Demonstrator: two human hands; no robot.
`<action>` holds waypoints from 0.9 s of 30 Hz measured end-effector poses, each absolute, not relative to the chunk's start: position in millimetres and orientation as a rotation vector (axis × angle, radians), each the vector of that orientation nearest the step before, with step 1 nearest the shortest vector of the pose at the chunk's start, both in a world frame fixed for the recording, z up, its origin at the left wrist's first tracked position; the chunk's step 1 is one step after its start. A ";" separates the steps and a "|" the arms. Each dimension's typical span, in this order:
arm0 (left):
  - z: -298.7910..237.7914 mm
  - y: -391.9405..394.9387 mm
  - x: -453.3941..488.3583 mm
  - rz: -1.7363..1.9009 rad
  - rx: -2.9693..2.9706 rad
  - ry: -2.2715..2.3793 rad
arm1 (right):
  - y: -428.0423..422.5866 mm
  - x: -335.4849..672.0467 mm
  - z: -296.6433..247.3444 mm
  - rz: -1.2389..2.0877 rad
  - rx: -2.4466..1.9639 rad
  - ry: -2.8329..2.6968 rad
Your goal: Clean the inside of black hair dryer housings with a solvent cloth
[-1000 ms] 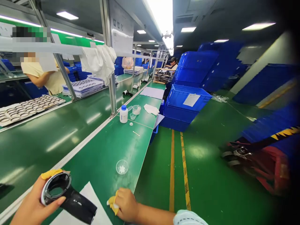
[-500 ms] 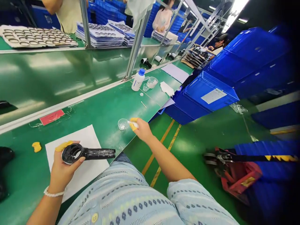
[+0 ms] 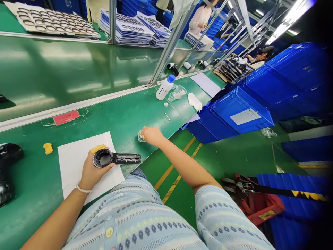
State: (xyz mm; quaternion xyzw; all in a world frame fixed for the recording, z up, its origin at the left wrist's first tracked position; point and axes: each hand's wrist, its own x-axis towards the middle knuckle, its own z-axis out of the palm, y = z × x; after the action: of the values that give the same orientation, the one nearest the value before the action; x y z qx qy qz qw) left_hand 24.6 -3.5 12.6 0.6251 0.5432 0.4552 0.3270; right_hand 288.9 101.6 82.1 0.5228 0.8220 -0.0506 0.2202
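My left hand (image 3: 95,166) is shut on a black plastic part (image 3: 122,159), gripping its round ring head, with the long ribbed handle pointing right. A scrap of yellow cloth (image 3: 97,149) lies against the ring under my fingers. Both are above a white paper sheet (image 3: 74,163) on the green workbench (image 3: 117,118). My right hand (image 3: 152,136) pinches a bit of yellow cloth (image 3: 143,133) at the small transparent cup (image 3: 141,138), which holds something white. The hand hides most of the cup.
A white bottle (image 3: 164,87), transparent cups (image 3: 179,92) and a white cloth (image 3: 194,102) stand farther along the bench. A yellow scrap (image 3: 48,148) and a black part (image 3: 7,163) lie left. Blue crates (image 3: 241,111) and a red pallet jack (image 3: 256,198) are right.
My right hand has moved down onto the small cup, covering most of it. The black part has turned in my left hand, its ring opening now facing up.
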 end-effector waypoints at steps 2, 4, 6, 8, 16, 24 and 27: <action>14.9 -4.2 24.4 1.186 1.640 1.421 | 102.4 287.7 81.3 -0.120 1.428 2.256; 16.3 -4.4 25.0 1.192 1.633 1.400 | 102.6 286.4 80.5 -0.105 1.419 2.248; 15.3 -3.9 25.6 1.196 1.620 1.367 | 101.4 285.7 80.9 -0.086 1.420 2.249; 12.2 -2.9 25.4 1.191 1.602 1.327 | 98.3 286.0 84.3 -0.055 1.435 2.263; 13.6 -0.7 22.6 1.146 1.567 1.144 | 60.6 276.4 113.7 -0.013 1.665 2.539; 22.6 -2.8 27.5 1.080 1.658 1.310 | 14.6 201.2 104.6 -0.483 1.239 3.294; 23.8 -1.7 28.4 1.101 1.712 1.325 | 15.3 188.4 98.2 -0.401 1.264 3.279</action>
State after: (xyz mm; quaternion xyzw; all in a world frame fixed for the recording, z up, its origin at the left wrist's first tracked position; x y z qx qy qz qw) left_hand 28.4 -1.7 23.8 0.6607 0.5111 0.4247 0.3491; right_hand 188.4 15.3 98.2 0.3503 0.9090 -0.1111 -0.1965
